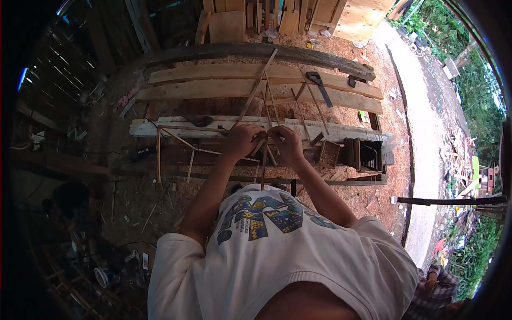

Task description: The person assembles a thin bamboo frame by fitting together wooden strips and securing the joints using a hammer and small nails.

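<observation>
Both my hands meet over the middle of a workbench, fingers pinched close together on a frame of thin wooden strips [272,98]. My left hand [248,140] is closed on it, and so is my right hand [286,144], their fingertips nearly touching. One narrow strip [264,165] runs from my fingers toward my shirt. Other strips spread away from me across the boards and form angled shapes. To the left, more joined strips [178,137] stick out past my left hand. Whatever lies right between the fingertips is too small to make out.
A handsaw [320,88] lies on the far pale planks [213,73], near a small black block [352,81]. Slatted dark wooden boxes [368,154] stand at the bench's right end. Sawdust covers the floor [397,176]. Another person in a checked shirt [440,288] is at lower right.
</observation>
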The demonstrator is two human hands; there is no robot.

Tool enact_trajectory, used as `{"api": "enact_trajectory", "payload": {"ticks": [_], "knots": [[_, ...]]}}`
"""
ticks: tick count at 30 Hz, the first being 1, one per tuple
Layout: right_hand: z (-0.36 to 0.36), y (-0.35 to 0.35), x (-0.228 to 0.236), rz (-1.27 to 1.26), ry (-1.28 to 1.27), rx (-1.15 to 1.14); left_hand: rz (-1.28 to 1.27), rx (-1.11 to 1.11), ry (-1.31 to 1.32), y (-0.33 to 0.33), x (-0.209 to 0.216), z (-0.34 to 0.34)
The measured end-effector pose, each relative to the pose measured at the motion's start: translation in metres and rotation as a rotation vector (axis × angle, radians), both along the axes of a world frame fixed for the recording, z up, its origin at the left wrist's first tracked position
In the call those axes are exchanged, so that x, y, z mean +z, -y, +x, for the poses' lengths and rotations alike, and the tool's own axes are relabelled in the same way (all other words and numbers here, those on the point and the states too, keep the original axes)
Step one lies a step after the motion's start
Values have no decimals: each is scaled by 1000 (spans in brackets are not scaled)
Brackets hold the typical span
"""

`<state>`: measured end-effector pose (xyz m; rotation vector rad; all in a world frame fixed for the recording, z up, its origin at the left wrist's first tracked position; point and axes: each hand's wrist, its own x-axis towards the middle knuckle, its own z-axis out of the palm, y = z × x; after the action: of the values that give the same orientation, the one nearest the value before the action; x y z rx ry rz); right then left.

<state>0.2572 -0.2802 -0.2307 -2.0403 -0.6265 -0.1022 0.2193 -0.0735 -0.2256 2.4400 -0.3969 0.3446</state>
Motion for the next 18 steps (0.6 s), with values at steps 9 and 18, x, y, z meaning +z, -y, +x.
{"api": "enact_trajectory", "payload": {"ticks": [9,18], "knots": [[-2,-3,0,27,-10,6,-17,-20,22,-4,-4,0],[-7,0,-1,45,-2,-2,-46,-40,30,-4,-1,-5]]}}
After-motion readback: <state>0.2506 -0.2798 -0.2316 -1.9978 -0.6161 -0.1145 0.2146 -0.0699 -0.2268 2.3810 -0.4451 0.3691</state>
